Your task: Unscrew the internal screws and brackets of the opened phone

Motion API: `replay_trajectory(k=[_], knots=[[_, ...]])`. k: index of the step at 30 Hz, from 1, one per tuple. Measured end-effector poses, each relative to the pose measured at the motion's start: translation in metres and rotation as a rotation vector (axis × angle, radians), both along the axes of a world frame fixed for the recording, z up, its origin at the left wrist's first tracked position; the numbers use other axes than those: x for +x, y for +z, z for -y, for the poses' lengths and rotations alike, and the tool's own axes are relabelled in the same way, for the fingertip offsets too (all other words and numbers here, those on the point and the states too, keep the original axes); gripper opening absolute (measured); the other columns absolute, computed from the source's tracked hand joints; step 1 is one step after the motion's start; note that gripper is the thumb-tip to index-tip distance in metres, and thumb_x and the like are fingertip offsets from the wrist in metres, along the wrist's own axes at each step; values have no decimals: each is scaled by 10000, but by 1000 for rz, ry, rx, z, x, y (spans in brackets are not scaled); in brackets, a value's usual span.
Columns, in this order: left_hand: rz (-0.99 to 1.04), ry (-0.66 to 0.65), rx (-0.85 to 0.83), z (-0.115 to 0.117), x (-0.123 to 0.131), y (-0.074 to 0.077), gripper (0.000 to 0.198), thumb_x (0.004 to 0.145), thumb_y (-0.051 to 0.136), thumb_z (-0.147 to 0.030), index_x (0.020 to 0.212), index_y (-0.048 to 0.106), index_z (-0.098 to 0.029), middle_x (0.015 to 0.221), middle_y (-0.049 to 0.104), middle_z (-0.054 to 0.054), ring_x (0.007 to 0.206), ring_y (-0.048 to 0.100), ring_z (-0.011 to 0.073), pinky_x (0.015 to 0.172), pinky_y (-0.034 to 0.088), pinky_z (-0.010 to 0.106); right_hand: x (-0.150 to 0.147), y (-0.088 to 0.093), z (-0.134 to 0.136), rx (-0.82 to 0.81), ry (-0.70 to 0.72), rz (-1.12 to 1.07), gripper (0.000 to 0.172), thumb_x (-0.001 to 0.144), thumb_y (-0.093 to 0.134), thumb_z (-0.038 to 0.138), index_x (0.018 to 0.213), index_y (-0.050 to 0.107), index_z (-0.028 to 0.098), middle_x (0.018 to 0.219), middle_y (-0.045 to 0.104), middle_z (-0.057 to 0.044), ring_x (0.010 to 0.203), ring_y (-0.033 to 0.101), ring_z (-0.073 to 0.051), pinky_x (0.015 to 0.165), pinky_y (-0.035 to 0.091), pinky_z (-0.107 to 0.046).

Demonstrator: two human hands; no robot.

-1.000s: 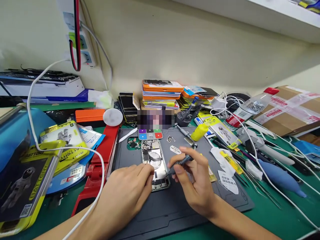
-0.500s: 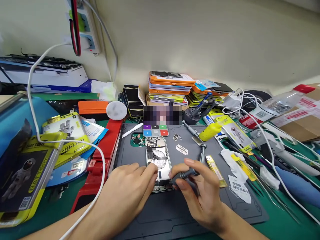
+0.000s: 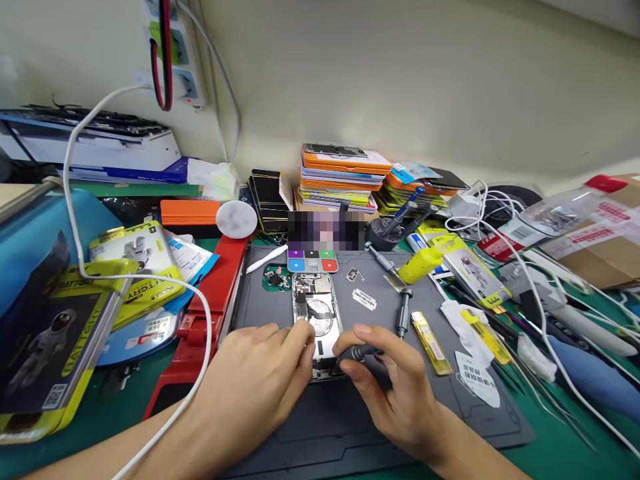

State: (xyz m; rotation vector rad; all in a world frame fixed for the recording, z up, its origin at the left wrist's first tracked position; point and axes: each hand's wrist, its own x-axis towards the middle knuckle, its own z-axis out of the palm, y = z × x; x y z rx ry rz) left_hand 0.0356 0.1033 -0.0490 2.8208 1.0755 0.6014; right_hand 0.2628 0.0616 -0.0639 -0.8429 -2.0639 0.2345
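Note:
An opened phone (image 3: pixel 327 343) lies on the dark grey mat (image 3: pixel 285 440), its inner parts and a round silvery area showing. My left hand (image 3: pixel 273 367) rests at the phone's left edge with the fingers bent together; whatever the fingertips hold is hidden. My right hand (image 3: pixel 395 380) grips a dark screwdriver (image 3: pixel 361 351) between thumb and fingers, over the phone's lower right edge. The screwdriver's tip is hard to make out. Beyond the phone sits a pad with coloured squares (image 3: pixel 313 261). Another screwdriver (image 3: pixel 404 313) lies right of the phone.
A razor blade (image 3: pixel 365 299), a yellow lighter (image 3: pixel 431 343) and a yellow bottle (image 3: pixel 423 265) are on the mat's right. A red clamp-like tool (image 3: pixel 210 300) and battery packs (image 3: pixel 75 340) lie left. A white cable (image 3: pixel 203 367) crosses above my left forearm. Stacked boxes (image 3: pixel 340 173) stand behind.
My right hand and its screwdriver have shifted slightly left, closer over the phone's lower right edge. My left hand stays nearly in place. The whole view has shifted a little.

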Motion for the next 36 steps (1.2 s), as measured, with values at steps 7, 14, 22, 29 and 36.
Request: replay_trajectory(k=[7,14,22,29,36], knots=[[12,-10,-14,-1,1,1,163,1027,476,-141,909,540,-234,643,566,-29,540,630,236,511,354,393,-3,16,-4,70,39,51,301,1150,502,82,1442,459,140,1150,626,-81,1093,646,-118,951,558,-222],[60,-40,-91,-1,0,-2,172,1056,458,-153,937,554,-232,690,606,-29,575,657,237,528,369,398,-5,26,-1,68,52,72,541,923,438,10,1455,432,102,1399,523,-123,1355,551,-192,1126,541,-285],[170,-178,-430,0,-2,-3,130,1093,458,-199,1048,576,-228,961,684,-30,812,685,185,682,438,327,-2,25,4,9,73,56,615,942,413,0,1543,384,126,1447,490,-129,1390,523,-211,1150,545,-348],[164,-209,-599,-5,-1,-4,87,1055,611,-211,1119,616,-269,1055,674,-71,888,671,138,733,426,261,-1,15,3,83,10,74,463,1141,465,142,1599,396,160,1247,595,-101,1173,612,-148,1015,581,-273],[199,-203,-577,-6,-2,-10,133,1077,542,-159,1095,618,-267,1065,662,-59,911,681,148,741,388,280,-3,7,10,-10,76,-110,558,1101,440,-9,1617,323,168,1260,574,-137,1188,636,-169,996,624,-301]])
